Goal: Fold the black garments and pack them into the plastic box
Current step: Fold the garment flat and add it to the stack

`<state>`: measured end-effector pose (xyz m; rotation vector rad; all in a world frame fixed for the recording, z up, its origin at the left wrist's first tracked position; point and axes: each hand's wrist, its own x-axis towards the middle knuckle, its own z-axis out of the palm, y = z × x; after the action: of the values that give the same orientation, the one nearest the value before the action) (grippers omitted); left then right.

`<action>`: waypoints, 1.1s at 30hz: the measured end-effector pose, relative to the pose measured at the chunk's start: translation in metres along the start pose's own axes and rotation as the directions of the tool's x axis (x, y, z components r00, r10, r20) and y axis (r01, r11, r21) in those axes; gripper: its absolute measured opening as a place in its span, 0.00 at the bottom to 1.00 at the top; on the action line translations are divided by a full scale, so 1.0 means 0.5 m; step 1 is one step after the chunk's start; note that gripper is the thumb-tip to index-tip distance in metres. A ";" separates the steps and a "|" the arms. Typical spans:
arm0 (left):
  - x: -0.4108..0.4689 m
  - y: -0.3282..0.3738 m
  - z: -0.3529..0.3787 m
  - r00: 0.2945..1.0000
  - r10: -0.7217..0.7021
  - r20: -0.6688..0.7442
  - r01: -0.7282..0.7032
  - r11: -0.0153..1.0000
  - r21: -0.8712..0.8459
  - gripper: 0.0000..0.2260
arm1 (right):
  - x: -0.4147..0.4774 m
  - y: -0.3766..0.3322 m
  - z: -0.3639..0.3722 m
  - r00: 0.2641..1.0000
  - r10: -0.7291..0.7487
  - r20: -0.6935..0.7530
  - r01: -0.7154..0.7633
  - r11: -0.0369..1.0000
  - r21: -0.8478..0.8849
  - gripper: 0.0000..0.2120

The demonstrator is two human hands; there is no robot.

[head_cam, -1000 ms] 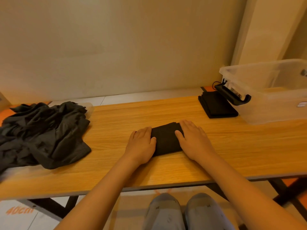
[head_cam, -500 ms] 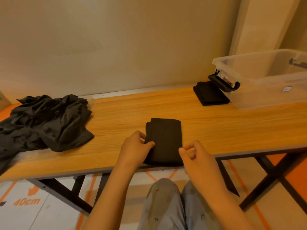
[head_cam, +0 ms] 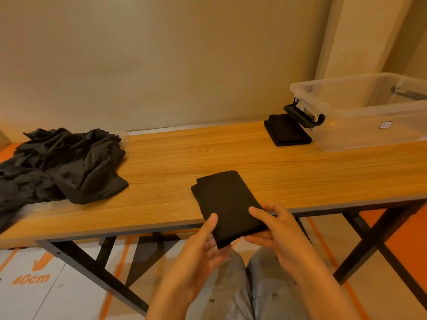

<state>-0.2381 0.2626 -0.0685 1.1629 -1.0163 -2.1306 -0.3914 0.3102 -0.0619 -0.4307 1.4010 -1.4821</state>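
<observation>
Pulled partly off the table (head_cam: 300,176), the folded garment (head_cam: 225,199) is now pinched by left hand (head_cam: 201,250) and right hand (head_cam: 277,232).

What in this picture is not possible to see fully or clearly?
Head view, all:
- Plastic box: right end cut off by the frame edge.
- Label on the box: too small to read.
- Garment pile: left part cut off by the edge; pieces cannot be counted.
- Folded garment: near end covered by left hand and right hand.
</observation>
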 end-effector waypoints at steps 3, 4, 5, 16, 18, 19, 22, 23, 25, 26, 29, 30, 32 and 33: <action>0.012 0.002 0.017 0.983 -0.057 0.174 0.121 0.916 -0.383 0.29 | -0.009 0.000 -0.012 1.000 0.005 0.012 -0.005 1.000 -0.010 0.14; 0.016 0.007 0.023 0.977 -0.061 0.204 0.143 0.898 -0.416 0.30 | -0.013 0.000 -0.017 1.000 0.003 0.013 -0.002 1.000 -0.022 0.14; 0.020 0.011 0.028 0.973 -0.066 0.222 0.158 0.890 -0.428 0.29 | -0.017 0.000 -0.024 1.000 -0.001 0.009 0.002 0.999 -0.034 0.13; 0.010 0.014 0.071 0.966 -0.058 0.252 0.149 0.921 -0.360 0.19 | -0.050 -0.012 -0.076 0.995 -0.102 0.013 0.103 0.992 -0.075 0.15; 0.013 0.031 0.084 0.972 -0.023 0.234 0.099 0.944 -0.315 0.18 | -0.047 -0.024 -0.078 0.991 -0.131 0.015 0.132 0.989 -0.064 0.15; 0.016 0.042 0.090 0.973 -0.007 0.229 0.075 0.954 -0.289 0.16 | -0.044 -0.030 -0.078 0.989 -0.149 0.008 0.149 0.987 -0.056 0.14; 0.039 0.082 0.111 0.978 0.015 0.206 0.030 0.977 -0.211 0.14 | -0.028 -0.055 -0.077 0.980 -0.194 -0.031 0.194 0.981 -0.027 0.15; 0.051 0.096 0.119 0.980 0.017 0.199 0.020 0.983 -0.182 0.15 | -0.019 -0.064 -0.077 0.977 -0.209 -0.043 0.209 0.978 -0.019 0.15; 0.084 0.122 0.137 0.987 0.031 0.158 -0.008 0.989 -0.146 0.16 | 0.003 -0.085 -0.076 0.969 -0.239 -0.064 0.239 0.971 -0.021 0.15; 0.107 0.137 0.147 0.991 0.044 0.125 -0.027 0.990 -0.135 0.16 | 0.018 -0.098 -0.076 0.964 -0.253 -0.078 0.252 0.967 -0.023 0.15; 0.189 0.188 0.184 0.996 0.087 0.032 -0.085 0.993 -0.081 0.18 | 0.076 -0.142 -0.074 0.948 -0.288 -0.134 0.285 0.958 -0.043 0.15; 0.220 0.209 0.200 0.995 0.098 0.028 -0.096 0.994 -0.051 0.19 | 0.100 -0.160 -0.074 0.940 -0.303 -0.156 0.299 0.953 -0.052 0.15; 0.286 0.251 0.233 0.992 0.116 0.041 -0.116 0.993 -0.002 0.20 | 0.159 -0.191 -0.078 0.919 -0.335 -0.208 0.330 0.942 -0.060 0.16; 0.320 0.272 0.250 0.992 0.118 0.051 -0.119 0.993 0.019 0.20 | 0.191 -0.205 -0.080 0.904 -0.351 -0.245 0.345 0.936 -0.070 0.16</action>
<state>-0.4163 0.1140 0.0078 1.0375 -1.1051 -2.0691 -0.5067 0.2339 -0.0159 -0.5434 1.6048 -1.8651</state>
